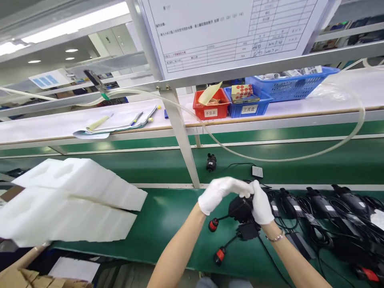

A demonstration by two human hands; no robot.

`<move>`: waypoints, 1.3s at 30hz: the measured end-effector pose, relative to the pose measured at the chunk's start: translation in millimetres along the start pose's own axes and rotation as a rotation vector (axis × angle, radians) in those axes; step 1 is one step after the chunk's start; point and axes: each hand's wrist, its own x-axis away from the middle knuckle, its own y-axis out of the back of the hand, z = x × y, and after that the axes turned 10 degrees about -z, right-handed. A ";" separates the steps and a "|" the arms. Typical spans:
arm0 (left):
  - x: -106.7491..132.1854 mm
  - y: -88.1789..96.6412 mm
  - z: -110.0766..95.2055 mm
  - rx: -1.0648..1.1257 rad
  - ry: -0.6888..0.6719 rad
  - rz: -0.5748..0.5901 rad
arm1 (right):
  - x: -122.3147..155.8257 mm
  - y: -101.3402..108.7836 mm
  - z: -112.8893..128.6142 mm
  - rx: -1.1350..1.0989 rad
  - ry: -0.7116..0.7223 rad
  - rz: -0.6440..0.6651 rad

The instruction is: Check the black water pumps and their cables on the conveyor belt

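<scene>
My left hand (222, 193), in a white glove, reaches over a black round-edged device (238, 210) on the green bench. Its fingers are bent and pressed together, meeting the fingertips of my right hand (262, 205), also gloved, at the device's right side. Whatever is pinched between them is hidden. Below lies a black box-shaped part (248, 231), close to the device. Short black leads end in a red-and-black connector (213, 225) and a second red-and-black connector (220, 255), both left of my right forearm. A black cable (273, 256) runs toward the front edge.
Several black units (321, 202) with coiled cables crowd the right. White foam blocks (72, 200) lie at left, by another person's arm (25, 260). A small black fitting (211, 163) is behind the post (183, 140). Red (211, 112) and blue bins (250, 109) stand on the shelf.
</scene>
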 end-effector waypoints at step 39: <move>37.7 5.8 -56.8 -1.589 -0.824 0.273 | 31.4 35.3 92.8 0.735 -0.022 0.556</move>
